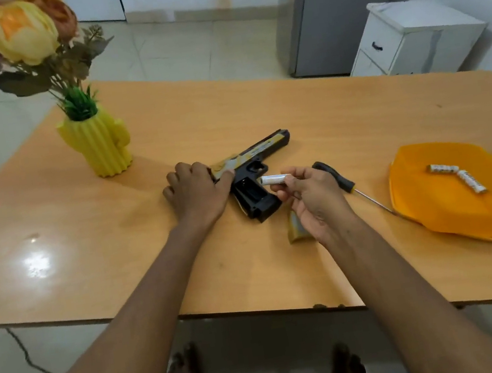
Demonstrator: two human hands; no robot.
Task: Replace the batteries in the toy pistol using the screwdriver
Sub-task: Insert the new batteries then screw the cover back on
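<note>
The black and gold toy pistol (253, 159) lies on its side in the middle of the wooden table (85, 237), its grip compartment uncovered. My left hand (196, 194) presses down on the pistol's rear end. My right hand (311, 198) pinches a white battery (272, 179) just right of the uncovered grip. The gold battery cover (296, 230) lies on the table, partly hidden under my right hand. The black-handled screwdriver (347, 184) rests behind my right hand, its tip toward the orange plate (436, 214). Two white batteries (459, 176) lie in that plate.
A yellow cactus-shaped vase (101, 144) with artificial flowers stands at the table's left rear. A white cabinet (408, 38) and a grey refrigerator (335, 7) stand beyond the far right edge. The near table edge runs just below my forearms.
</note>
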